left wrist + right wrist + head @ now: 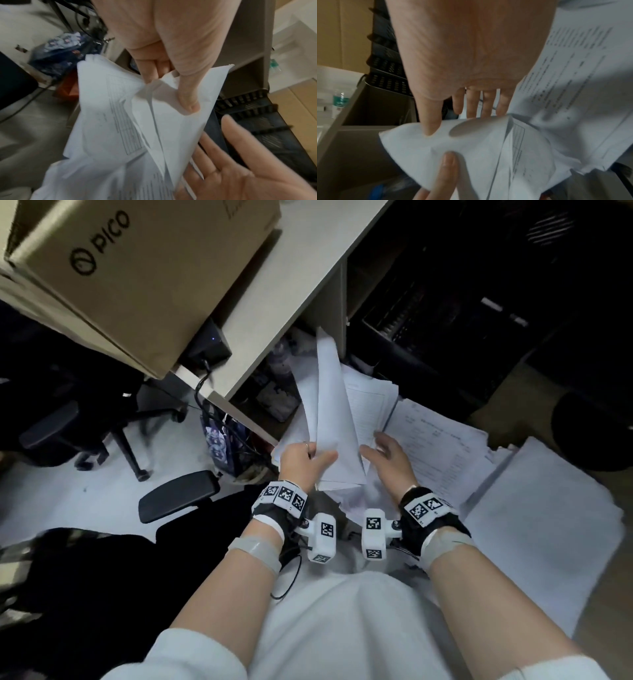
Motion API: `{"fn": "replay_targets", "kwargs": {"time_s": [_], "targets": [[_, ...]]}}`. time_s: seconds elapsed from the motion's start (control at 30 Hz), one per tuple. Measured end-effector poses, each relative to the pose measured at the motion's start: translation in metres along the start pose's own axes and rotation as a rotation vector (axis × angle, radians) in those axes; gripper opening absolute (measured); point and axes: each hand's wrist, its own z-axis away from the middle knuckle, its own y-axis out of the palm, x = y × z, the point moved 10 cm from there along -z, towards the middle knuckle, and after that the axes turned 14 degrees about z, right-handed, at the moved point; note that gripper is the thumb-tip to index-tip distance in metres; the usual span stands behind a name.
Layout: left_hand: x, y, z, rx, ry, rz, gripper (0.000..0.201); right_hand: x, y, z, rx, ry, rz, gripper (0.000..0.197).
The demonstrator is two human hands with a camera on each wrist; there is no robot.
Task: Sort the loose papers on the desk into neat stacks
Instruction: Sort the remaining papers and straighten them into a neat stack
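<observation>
Right hand (471, 54): fills the upper centre of the frame, palm toward the camera, fingers straight and spread, thumb tip touching a bent white sheet (471, 146) at lower centre. Left hand (443, 175): a thumb pressed on that sheet from the bottom edge. Printed pages (573, 81): overlapping, right side. Black perforated trays (385, 70): upper left. Green-labelled bottle (340, 100): far left.

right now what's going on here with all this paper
A person is sorting papers. The left hand pinches a bundle of sheets and holds it up, thumb on its front. The right hand is open beside the bundle, fingers spread. Printed pages lie loosely spread under it, and a neater white stack sits to the right.
</observation>
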Motion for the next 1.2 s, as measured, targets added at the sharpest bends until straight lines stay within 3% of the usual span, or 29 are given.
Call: {"fn": "replay_targets", "kwargs": {"time_s": [0.1, 0.23, 0.33, 0.43, 0.5, 0.6, 0.67, 0.7, 0.8, 0.93, 1.1, 1.2], "targets": [[-0.013, 0.036, 0.0, 0.103, 0.005, -0.048, 0.028, 0.009, -0.013, 0.016, 0.055, -0.022, -0.12, 0.052], [-0.042, 0.075, 0.009, 0.186, 0.069, -0.068, 0.019, 0.012, -0.053, 0.03, -0.041, -0.044, -0.101, 0.044], [-0.064, 0.099, 0.018, 0.244, 0.115, -0.044, 0.033, 0.006, -0.078, 0.038, -0.085, -0.039, -0.138, 0.044], [-0.08, 0.115, 0.025, 0.267, 0.175, -0.061, 0.046, 0.006, -0.097, 0.045, -0.129, -0.033, -0.186, 0.054], [-0.086, 0.127, 0.03, 0.307, 0.24, -0.115, 0.053, 0.009, -0.107, 0.049, -0.171, -0.001, -0.195, 0.073], [-0.1, 0.144, 0.04, 0.375, 0.316, -0.18, 0.05, 0.015, -0.13, 0.056, -0.282, 0.082, -0.176, 0.099], [-0.109, 0.154, 0.047, 0.426, 0.36, -0.207, 0.053, 0.018, -0.143, 0.06, -0.334, 0.136, -0.128, 0.103], [-0.113, 0.158, 0.05, 0.442, 0.379, -0.223, 0.054, 0.021, -0.147, 0.063, -0.345, 0.15, -0.107, 0.094], [-0.113, 0.168, 0.05, 0.493, 0.382, -0.228, 0.047, 0.027, -0.16, 0.07, -0.415, 0.166, -0.094, 0.041], [-0.117, 0.172, 0.054, 0.556, 0.369, -0.129, 0.044, 0.02, -0.169, 0.072, -0.449, 0.136, -0.241, 0.015], [-0.118, 0.166, 0.048, 0.507, 0.343, -0.036, 0.046, 0.004, -0.19, 0.076, -0.543, 0.129, -0.099, 0.018], [-0.11, 0.155, 0.037, 0.42, 0.296, 0.018, 0.029, -0.014, -0.2, 0.08, -0.63, 0.118, -0.149, 0.021]]}}
